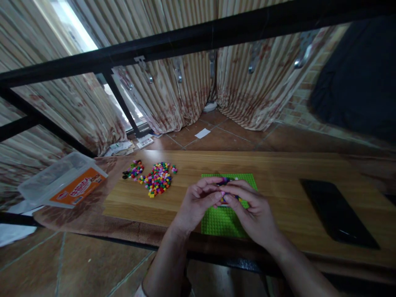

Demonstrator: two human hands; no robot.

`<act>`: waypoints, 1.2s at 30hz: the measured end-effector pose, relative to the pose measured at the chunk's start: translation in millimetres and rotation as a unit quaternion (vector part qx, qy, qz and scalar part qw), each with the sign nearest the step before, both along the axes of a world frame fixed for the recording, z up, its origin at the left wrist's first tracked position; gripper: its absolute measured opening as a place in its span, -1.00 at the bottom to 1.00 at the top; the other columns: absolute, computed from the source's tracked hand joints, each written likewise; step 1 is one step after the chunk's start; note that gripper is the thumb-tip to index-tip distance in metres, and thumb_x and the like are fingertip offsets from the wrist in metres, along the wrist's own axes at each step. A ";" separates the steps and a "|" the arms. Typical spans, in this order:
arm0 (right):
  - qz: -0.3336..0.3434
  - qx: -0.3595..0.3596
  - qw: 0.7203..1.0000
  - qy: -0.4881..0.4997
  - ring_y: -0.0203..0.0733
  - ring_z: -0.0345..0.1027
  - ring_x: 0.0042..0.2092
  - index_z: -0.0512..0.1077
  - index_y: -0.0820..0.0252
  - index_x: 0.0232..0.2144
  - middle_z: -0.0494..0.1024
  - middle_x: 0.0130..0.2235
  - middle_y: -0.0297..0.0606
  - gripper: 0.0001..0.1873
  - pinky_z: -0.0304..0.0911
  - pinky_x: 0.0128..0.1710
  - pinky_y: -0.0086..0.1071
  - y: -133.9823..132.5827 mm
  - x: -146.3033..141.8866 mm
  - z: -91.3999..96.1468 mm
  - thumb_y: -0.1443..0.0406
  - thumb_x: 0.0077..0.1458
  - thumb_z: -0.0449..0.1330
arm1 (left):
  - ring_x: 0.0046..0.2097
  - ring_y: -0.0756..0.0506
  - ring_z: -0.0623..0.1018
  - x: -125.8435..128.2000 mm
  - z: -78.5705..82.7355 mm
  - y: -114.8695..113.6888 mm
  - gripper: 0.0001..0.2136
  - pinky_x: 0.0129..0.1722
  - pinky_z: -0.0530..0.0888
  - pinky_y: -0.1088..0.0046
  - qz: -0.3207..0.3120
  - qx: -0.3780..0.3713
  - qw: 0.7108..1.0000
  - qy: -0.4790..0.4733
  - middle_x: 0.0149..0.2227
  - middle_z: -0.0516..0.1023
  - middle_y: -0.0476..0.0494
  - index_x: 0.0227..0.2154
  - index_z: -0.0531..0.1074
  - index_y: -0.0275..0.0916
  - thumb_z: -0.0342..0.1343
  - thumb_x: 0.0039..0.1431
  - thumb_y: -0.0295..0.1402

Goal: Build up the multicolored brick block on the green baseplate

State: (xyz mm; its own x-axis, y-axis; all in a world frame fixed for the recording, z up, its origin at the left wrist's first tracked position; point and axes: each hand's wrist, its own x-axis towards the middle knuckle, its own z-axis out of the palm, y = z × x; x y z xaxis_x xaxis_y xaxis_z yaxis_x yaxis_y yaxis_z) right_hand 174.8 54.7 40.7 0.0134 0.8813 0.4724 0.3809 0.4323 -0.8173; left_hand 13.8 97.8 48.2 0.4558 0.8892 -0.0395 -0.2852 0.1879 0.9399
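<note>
My left hand (198, 202) and my right hand (253, 210) meet over a green studded baseplate (216, 222) on the wooden table. Both pinch a small cluster of coloured bricks (225, 180) held just above the plate; purple and pink pieces show between the fingertips. To the left lies a loose pile of small multicoloured bricks (157, 178), with a smaller heap (133, 169) beside it.
A clear plastic box with an orange label (64, 179) sits at the table's left end. A dark phone (337, 212) lies flat at the right. A black metal frame (185, 41) crosses overhead. Striped curtains and a tiled floor lie beyond the table.
</note>
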 end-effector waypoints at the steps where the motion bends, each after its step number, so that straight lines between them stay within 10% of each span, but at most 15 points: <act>1: 0.002 -0.003 1.000 0.005 -0.18 0.44 -0.04 0.56 -0.04 -0.14 0.54 -0.13 -0.26 -0.79 0.37 -0.08 -0.30 -0.1 -0.3 0.7 0.26 0.22 0.16 | -0.40 0.03 0.47 0.6 0.2 -0.1 -0.60 -0.37 0.37 0.51 -0.004 0.000 1.000 0.001 -0.36 0.59 -0.09 -0.08 0.54 -0.23 0.36 0.00 -0.25; 13: -0.154 -0.059 0.984 0.072 -0.22 0.44 -0.20 0.59 0.01 -0.35 0.58 -0.27 -0.33 -0.88 0.32 -0.19 -0.32 10.8 28.6 -5.4 0.16 0.11 0.27 | -0.50 0.08 0.39 -0.1 -3.5 9.3 -0.73 -0.44 0.30 0.53 0.104 -0.044 0.992 0.057 -0.48 0.54 -0.04 -0.32 0.58 -0.30 0.34 -0.06 -0.24; 36: -0.127 -0.129 0.980 0.079 -0.19 0.39 -0.27 0.57 0.10 -0.47 0.53 -0.32 -0.28 -0.74 0.31 -0.25 -0.28 27.7 28.3 -27.1 0.05 -0.08 0.37 | -0.52 0.09 0.37 3.6 -11.7 14.3 -0.78 -0.46 0.28 0.55 0.123 -0.087 0.982 0.114 -0.51 0.53 -0.02 -0.39 0.58 -0.31 0.34 -0.12 -0.29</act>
State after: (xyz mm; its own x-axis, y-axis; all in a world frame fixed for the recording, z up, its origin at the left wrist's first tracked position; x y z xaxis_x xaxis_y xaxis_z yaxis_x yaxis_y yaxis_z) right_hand 203.1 82.4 13.5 0.3021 0.9300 0.2092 0.3098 0.1118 -0.9442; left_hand 17.4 112.1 36.5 0.1893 0.9421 -0.2768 -0.1280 0.3032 0.9443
